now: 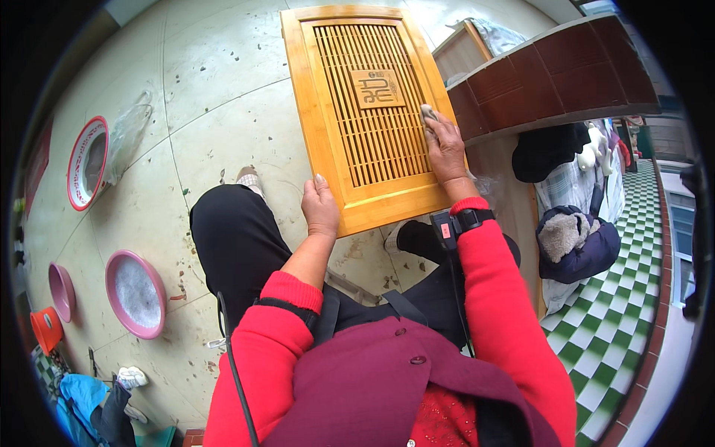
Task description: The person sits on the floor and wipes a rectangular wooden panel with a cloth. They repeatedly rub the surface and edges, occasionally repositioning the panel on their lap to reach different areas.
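Observation:
A bamboo tea tray (377, 209) with a slatted top is held in front of me, its near edge above my knees. Carved marks cover a wooden plaque (377, 89) in the middle of its slats. My left hand (321, 207) grips the tray's near left corner, thumb on top of the frame and fingers hidden beneath. Over at the right side, my right hand (447, 146) presses a small greyish cloth (429, 113) against the border between slats and frame. Most of the cloth is hidden by the fingers.
Left on the tiled floor are a pink basin of suds (136, 293), another pink basin (61, 291), an orange bucket (46, 329) and a red-rimmed basin (89, 165). A brown tiled ledge (553, 78) juts in at right, above clothing (578, 243). Another person's shoe (132, 377) shows lower left.

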Demonstrator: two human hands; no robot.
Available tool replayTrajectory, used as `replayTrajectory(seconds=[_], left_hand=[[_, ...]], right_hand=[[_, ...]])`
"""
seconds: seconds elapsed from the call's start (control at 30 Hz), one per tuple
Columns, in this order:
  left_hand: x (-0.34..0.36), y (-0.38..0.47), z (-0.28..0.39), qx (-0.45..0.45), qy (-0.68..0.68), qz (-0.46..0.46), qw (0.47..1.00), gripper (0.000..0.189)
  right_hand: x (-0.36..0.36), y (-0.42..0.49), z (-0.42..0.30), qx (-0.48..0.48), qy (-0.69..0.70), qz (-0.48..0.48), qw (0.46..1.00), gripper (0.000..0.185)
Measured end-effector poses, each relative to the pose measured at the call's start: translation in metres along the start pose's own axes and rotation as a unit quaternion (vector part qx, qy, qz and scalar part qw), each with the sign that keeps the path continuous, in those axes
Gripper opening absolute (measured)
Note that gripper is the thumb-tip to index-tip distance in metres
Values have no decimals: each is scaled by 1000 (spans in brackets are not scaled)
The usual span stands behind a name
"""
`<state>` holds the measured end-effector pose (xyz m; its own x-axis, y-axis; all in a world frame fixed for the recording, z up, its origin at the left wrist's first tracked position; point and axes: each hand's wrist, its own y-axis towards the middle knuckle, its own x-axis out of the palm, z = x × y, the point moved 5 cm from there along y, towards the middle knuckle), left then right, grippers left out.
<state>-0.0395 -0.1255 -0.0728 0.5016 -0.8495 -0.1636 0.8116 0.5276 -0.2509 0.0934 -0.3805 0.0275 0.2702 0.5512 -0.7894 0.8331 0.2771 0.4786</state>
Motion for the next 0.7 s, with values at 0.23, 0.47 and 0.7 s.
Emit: replayTrajectory(seconds=[0.23, 0.47, 0.7], left_hand=[[-4, -5, 5, 21, 20, 7, 1000, 39], [-2, -5, 8, 28, 18, 4, 999, 38], [-3, -7, 12, 25, 30, -4, 999, 38]], right_hand=[[43, -29, -21, 11, -168, -170, 971, 48], [-5, -70, -57, -126, 38, -236, 963, 36], [78, 21, -68, -127, -41, -137, 982, 40]])
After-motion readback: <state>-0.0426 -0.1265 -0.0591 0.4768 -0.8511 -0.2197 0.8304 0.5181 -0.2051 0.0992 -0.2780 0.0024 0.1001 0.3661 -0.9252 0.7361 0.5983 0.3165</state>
